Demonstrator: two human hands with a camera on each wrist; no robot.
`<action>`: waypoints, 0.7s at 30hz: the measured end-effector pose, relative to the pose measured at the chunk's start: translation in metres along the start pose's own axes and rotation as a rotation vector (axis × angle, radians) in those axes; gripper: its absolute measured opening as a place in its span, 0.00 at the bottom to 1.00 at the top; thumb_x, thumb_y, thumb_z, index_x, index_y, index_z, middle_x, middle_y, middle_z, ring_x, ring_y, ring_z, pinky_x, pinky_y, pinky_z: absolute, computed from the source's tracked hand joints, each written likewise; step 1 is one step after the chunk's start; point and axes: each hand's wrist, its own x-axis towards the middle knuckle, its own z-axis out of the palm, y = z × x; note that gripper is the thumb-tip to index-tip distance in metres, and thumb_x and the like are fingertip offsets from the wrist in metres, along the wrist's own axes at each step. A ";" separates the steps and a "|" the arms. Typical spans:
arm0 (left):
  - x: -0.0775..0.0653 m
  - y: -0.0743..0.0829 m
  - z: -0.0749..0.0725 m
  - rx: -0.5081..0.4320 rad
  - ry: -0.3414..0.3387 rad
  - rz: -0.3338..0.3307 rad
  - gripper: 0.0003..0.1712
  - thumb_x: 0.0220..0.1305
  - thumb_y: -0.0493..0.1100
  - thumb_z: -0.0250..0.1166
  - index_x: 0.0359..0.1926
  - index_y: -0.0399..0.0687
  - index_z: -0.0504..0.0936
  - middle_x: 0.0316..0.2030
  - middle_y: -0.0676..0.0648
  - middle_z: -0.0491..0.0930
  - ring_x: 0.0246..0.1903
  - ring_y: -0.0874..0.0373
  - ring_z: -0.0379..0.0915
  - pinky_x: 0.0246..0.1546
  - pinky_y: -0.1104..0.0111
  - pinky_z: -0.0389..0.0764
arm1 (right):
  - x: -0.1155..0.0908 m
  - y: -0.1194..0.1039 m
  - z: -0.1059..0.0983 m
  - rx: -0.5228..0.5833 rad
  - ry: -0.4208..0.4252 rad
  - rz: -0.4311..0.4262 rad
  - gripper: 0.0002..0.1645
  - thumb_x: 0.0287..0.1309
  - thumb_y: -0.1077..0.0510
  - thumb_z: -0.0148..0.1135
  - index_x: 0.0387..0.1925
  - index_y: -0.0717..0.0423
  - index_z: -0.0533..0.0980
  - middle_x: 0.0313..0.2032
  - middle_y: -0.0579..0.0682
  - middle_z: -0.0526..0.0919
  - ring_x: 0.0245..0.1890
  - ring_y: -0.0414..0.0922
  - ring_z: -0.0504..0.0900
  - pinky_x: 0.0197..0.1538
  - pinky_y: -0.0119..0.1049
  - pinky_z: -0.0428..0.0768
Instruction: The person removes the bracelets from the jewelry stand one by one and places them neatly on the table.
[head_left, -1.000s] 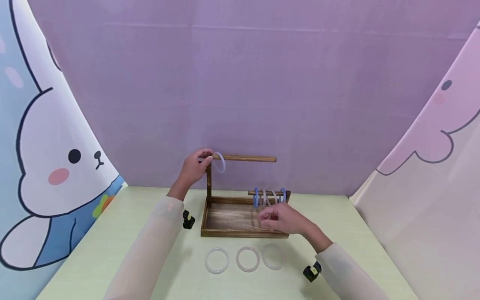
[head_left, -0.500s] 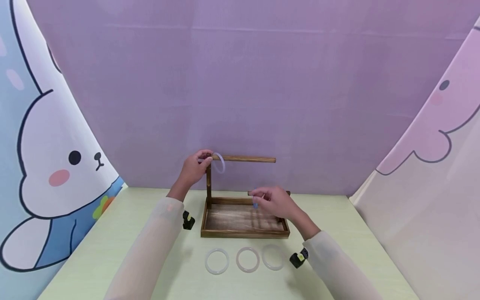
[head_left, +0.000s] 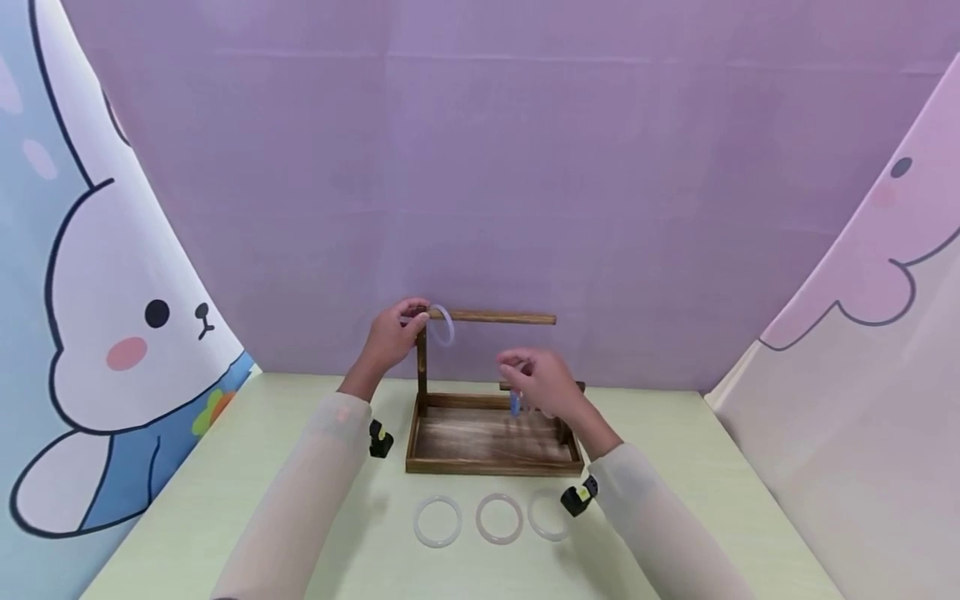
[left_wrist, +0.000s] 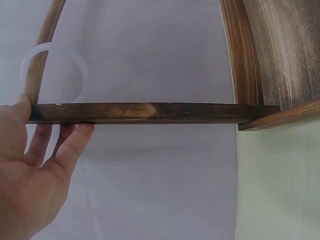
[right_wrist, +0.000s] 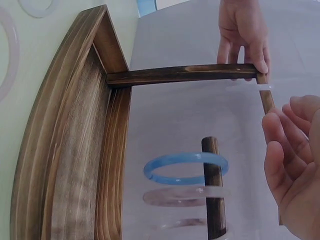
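My left hand (head_left: 393,335) grips the top left corner of a wooden bangle stand (left_wrist: 150,112), thumb on one side of the post and fingers on the other. Close to this hand, a whitish translucent bangle (left_wrist: 80,70) hangs on the upper bar (head_left: 502,317). My right hand (head_left: 542,382) is raised in front of the lower bar (right_wrist: 215,220), its fingers loosely bent with nothing between them. On that bar hang a blue bangle (right_wrist: 185,158) and several pale ones (right_wrist: 172,196). In the head view, the right hand hides part of them.
The stand's base is a shallow wooden tray (head_left: 487,468). Three pale bangles lie in a row before it: left (head_left: 438,546), middle (head_left: 499,542) and right (head_left: 551,537). A purple cloth (head_left: 480,167) hangs behind the table (head_left: 660,467).
My right hand has risen from over the tray's front, past the lower bar's bangles, and now stands higher and further back. The left hand stays at the stand's corner.
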 end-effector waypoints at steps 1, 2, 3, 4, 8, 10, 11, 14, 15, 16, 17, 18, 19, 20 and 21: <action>0.000 0.001 0.000 0.002 0.000 -0.001 0.18 0.78 0.51 0.55 0.62 0.53 0.78 0.57 0.41 0.78 0.54 0.45 0.79 0.47 0.54 0.87 | 0.003 0.000 0.001 -0.008 0.004 0.005 0.17 0.72 0.52 0.59 0.55 0.52 0.83 0.34 0.53 0.89 0.29 0.58 0.86 0.22 0.34 0.77; 0.000 0.001 0.000 0.002 -0.002 -0.001 0.18 0.78 0.51 0.55 0.63 0.53 0.78 0.57 0.41 0.78 0.54 0.45 0.79 0.48 0.53 0.87 | 0.005 -0.001 0.001 -0.014 0.006 0.014 0.16 0.73 0.51 0.59 0.55 0.51 0.83 0.34 0.52 0.89 0.30 0.57 0.87 0.22 0.34 0.76; 0.000 0.001 0.000 0.001 -0.002 0.000 0.18 0.79 0.51 0.55 0.63 0.53 0.78 0.57 0.41 0.78 0.55 0.45 0.79 0.48 0.53 0.87 | 0.008 -0.002 0.003 -0.017 0.011 0.022 0.16 0.73 0.50 0.59 0.55 0.50 0.83 0.34 0.50 0.89 0.29 0.55 0.87 0.22 0.35 0.76; 0.000 0.002 0.000 0.001 -0.002 -0.002 0.18 0.79 0.51 0.55 0.63 0.53 0.78 0.57 0.41 0.78 0.55 0.44 0.79 0.48 0.53 0.87 | 0.011 -0.003 0.004 -0.017 0.017 0.027 0.16 0.73 0.50 0.59 0.55 0.49 0.83 0.36 0.49 0.89 0.29 0.54 0.87 0.23 0.35 0.77; -0.002 0.000 -0.001 -0.002 -0.002 -0.009 0.18 0.79 0.51 0.55 0.63 0.53 0.77 0.58 0.41 0.78 0.56 0.44 0.78 0.49 0.52 0.87 | 0.019 -0.007 0.010 0.006 0.044 0.037 0.16 0.73 0.49 0.58 0.55 0.48 0.83 0.40 0.50 0.89 0.30 0.53 0.87 0.23 0.37 0.78; -0.002 -0.001 -0.001 0.000 -0.003 -0.011 0.18 0.79 0.51 0.55 0.63 0.53 0.77 0.58 0.41 0.78 0.56 0.44 0.78 0.49 0.53 0.87 | 0.023 -0.010 0.015 0.013 0.060 0.037 0.16 0.73 0.49 0.59 0.55 0.49 0.83 0.41 0.50 0.89 0.30 0.52 0.87 0.23 0.37 0.79; -0.002 -0.002 -0.001 -0.001 -0.003 -0.011 0.18 0.79 0.51 0.54 0.63 0.53 0.77 0.58 0.41 0.78 0.56 0.44 0.78 0.49 0.53 0.87 | 0.025 -0.012 0.018 0.015 0.067 0.037 0.16 0.73 0.50 0.59 0.54 0.49 0.84 0.41 0.50 0.89 0.30 0.52 0.87 0.23 0.36 0.79; -0.002 -0.004 -0.003 -0.001 -0.002 -0.012 0.18 0.79 0.51 0.54 0.62 0.53 0.77 0.58 0.41 0.78 0.55 0.45 0.79 0.48 0.53 0.87 | 0.032 -0.016 0.027 0.013 0.083 0.044 0.15 0.72 0.51 0.60 0.54 0.50 0.84 0.43 0.50 0.90 0.30 0.50 0.87 0.24 0.35 0.79; -0.002 -0.005 -0.003 0.001 0.000 -0.011 0.18 0.79 0.51 0.54 0.62 0.53 0.77 0.58 0.41 0.77 0.55 0.44 0.78 0.48 0.53 0.87 | 0.035 -0.018 0.030 0.015 0.086 0.049 0.15 0.72 0.51 0.60 0.54 0.50 0.83 0.44 0.51 0.89 0.30 0.50 0.87 0.24 0.35 0.79; -0.002 -0.006 -0.004 0.001 0.002 -0.010 0.18 0.79 0.51 0.54 0.62 0.53 0.77 0.58 0.41 0.77 0.55 0.44 0.78 0.48 0.53 0.87 | 0.038 -0.019 0.033 0.015 0.089 0.056 0.15 0.73 0.51 0.60 0.54 0.50 0.83 0.45 0.51 0.89 0.30 0.50 0.87 0.24 0.35 0.79; -0.002 -0.006 -0.004 0.004 0.005 -0.008 0.18 0.79 0.51 0.54 0.63 0.53 0.77 0.58 0.40 0.77 0.55 0.44 0.78 0.48 0.53 0.87 | 0.040 -0.021 0.036 0.012 0.093 0.061 0.15 0.73 0.51 0.60 0.55 0.50 0.83 0.47 0.51 0.89 0.30 0.50 0.87 0.23 0.35 0.79; -0.002 -0.006 -0.005 0.006 0.010 -0.009 0.18 0.79 0.51 0.54 0.62 0.53 0.77 0.58 0.41 0.77 0.55 0.44 0.78 0.48 0.53 0.87 | 0.043 -0.023 0.039 0.012 0.097 0.065 0.16 0.72 0.52 0.60 0.56 0.51 0.83 0.48 0.51 0.89 0.30 0.50 0.87 0.22 0.35 0.78; -0.002 -0.006 -0.006 0.007 0.012 -0.009 0.18 0.79 0.51 0.55 0.62 0.53 0.78 0.58 0.41 0.77 0.55 0.44 0.79 0.48 0.53 0.87 | 0.046 -0.025 0.041 0.011 0.103 0.077 0.17 0.73 0.51 0.60 0.56 0.51 0.82 0.49 0.50 0.89 0.29 0.50 0.87 0.22 0.35 0.78; -0.002 -0.006 -0.006 0.010 0.014 -0.008 0.18 0.79 0.51 0.55 0.62 0.53 0.78 0.58 0.41 0.78 0.56 0.44 0.79 0.48 0.53 0.87 | 0.048 -0.026 0.044 0.015 0.111 0.086 0.17 0.72 0.51 0.60 0.57 0.51 0.82 0.50 0.50 0.88 0.29 0.50 0.87 0.22 0.35 0.78; -0.001 -0.006 -0.006 0.010 0.015 -0.008 0.18 0.79 0.51 0.55 0.62 0.53 0.78 0.58 0.40 0.78 0.56 0.44 0.79 0.48 0.53 0.87 | 0.051 -0.028 0.047 0.021 0.121 0.093 0.17 0.72 0.52 0.60 0.57 0.51 0.82 0.50 0.50 0.88 0.28 0.50 0.87 0.21 0.35 0.78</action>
